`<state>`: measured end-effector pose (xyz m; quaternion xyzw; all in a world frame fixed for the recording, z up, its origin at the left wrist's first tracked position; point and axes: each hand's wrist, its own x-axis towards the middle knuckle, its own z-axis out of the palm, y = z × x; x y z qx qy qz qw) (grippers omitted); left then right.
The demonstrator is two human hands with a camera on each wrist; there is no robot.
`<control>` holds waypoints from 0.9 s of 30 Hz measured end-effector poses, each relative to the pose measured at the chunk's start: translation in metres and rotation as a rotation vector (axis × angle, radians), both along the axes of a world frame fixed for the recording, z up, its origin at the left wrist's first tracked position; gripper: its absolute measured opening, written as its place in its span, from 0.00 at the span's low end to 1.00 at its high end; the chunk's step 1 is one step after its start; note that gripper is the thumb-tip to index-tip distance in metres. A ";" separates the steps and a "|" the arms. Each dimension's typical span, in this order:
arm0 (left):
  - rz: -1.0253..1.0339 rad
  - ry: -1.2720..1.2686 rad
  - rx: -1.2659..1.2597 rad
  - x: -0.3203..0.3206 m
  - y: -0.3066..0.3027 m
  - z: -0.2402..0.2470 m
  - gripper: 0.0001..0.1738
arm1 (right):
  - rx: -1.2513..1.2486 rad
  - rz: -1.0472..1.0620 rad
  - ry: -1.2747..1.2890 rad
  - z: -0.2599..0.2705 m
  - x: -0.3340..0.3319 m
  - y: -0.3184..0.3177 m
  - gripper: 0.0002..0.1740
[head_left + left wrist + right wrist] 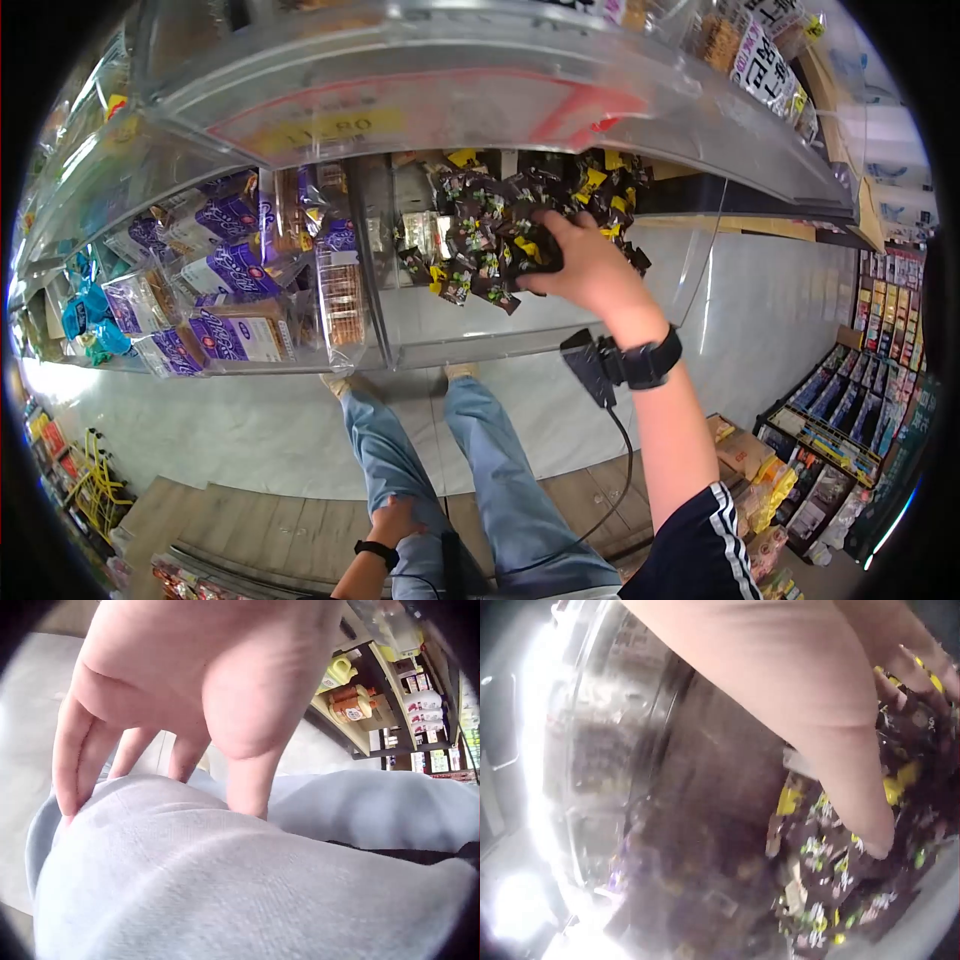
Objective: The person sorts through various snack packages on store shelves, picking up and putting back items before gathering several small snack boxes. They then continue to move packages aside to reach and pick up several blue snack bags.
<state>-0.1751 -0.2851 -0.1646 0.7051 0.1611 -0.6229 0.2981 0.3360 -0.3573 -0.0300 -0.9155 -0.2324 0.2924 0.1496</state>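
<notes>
Small dark-wrapped packets (pixel 478 240) with yellow and green marks lie heaped in a clear plastic bin (pixel 430 325). My right hand (pixel 597 272) reaches into the heap from the right, thumb and fingers spread over the packets. In the right wrist view the straight thumb (pixel 855 787) presses among the wrapped packets (pixel 840 900), and the other fingertips are partly hidden by them. My left hand (pixel 397 520) rests on the thigh of the light blue jeans (pixel 390 440). The left wrist view shows its fingers (pixel 79 761) straight, their tips on the cloth (pixel 165 862).
Purple-labelled biscuit packs (pixel 235 275) fill the neighbouring compartment behind a clear divider (pixel 370 270). Overhead runs a clear shelf front (pixel 480 110) with a price label. Cartons and yellow bags (pixel 770 490) stand at lower right. A cable (pixel 625 450) hangs from the right wrist's camera.
</notes>
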 end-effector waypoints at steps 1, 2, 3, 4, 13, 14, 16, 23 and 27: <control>-0.001 -0.006 0.018 0.002 -0.004 -0.001 0.46 | 0.041 0.006 0.032 -0.001 -0.004 0.006 0.38; -0.005 0.000 0.033 0.002 -0.008 -0.001 0.45 | 0.081 0.011 0.066 0.000 -0.008 0.013 0.38; -0.008 0.005 0.047 0.003 -0.011 -0.003 0.44 | 0.095 0.029 0.109 0.002 -0.013 0.020 0.40; -0.009 0.010 0.061 0.003 -0.012 -0.005 0.43 | 0.053 0.077 0.058 0.006 -0.020 0.024 0.41; 0.055 -0.004 0.018 -0.008 0.010 -0.011 0.44 | 0.494 0.039 0.557 0.028 -0.025 0.046 0.38; 0.049 -0.013 0.032 -0.010 0.015 -0.011 0.45 | 0.582 -0.020 0.607 0.026 -0.021 0.050 0.39; 0.036 -0.032 0.056 -0.008 0.022 -0.008 0.46 | 0.526 0.104 0.159 0.027 -0.004 0.054 0.35; -0.020 -0.057 0.043 -0.006 0.057 -0.013 0.53 | 0.197 -0.117 0.054 -0.006 0.033 0.040 0.32; -0.064 -0.056 0.063 0.016 0.082 -0.002 0.55 | 0.049 0.088 0.048 -0.006 0.015 0.045 0.39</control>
